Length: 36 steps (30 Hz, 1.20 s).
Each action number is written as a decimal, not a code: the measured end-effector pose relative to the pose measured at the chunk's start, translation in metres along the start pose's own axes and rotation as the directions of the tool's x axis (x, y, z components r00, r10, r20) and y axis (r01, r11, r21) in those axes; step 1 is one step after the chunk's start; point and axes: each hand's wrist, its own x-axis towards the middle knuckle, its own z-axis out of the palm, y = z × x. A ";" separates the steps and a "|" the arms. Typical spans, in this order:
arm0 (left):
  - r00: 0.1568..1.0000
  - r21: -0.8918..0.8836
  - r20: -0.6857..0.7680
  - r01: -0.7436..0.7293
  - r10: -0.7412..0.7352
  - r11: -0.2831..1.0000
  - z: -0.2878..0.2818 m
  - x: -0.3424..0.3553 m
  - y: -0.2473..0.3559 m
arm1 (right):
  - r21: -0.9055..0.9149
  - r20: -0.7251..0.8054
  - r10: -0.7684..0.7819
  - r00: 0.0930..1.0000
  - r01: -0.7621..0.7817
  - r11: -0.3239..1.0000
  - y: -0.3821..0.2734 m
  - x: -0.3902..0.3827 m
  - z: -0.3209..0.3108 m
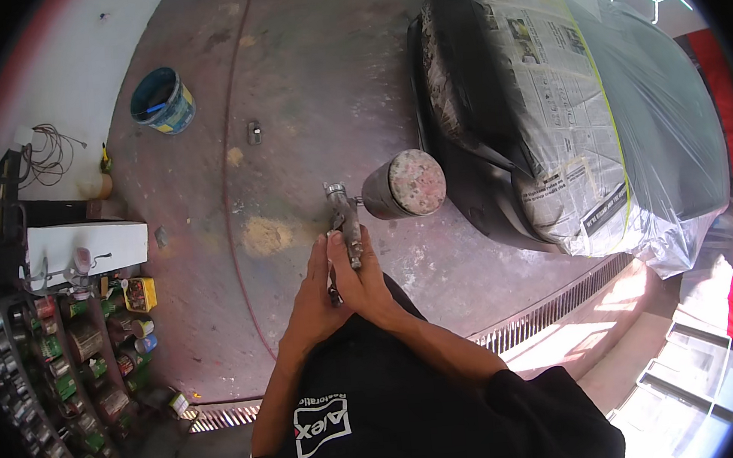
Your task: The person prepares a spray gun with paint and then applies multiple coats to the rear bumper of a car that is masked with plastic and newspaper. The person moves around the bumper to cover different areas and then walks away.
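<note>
A worn metal spray gun (347, 222) is held out in front of my body, its round nozzle end facing away from me. Attached at its right side is a paint-stained cup (417, 182), blotched pink and grey on its round end. My right hand (365, 291) wraps the handle from the right. Pressed against it from the other side, my left hand (313, 299) also closes on the gun. Most fingertips are hidden between the two palms.
To the right stands a car body (488, 133) masked with newspaper (553, 85) and plastic sheeting (667, 111). A hose (231, 153) runs along the stained floor. At left are a blue bucket (169, 111), a white box (118, 246) and shelves of cans (83, 342). Floor grates (553, 305) lie behind.
</note>
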 end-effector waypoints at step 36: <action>0.953 -0.002 -0.228 -0.204 0.198 0.979 -0.364 0.545 0.087 | -0.207 0.126 -0.832 0.540 0.835 0.510 -0.386 0.565 0.098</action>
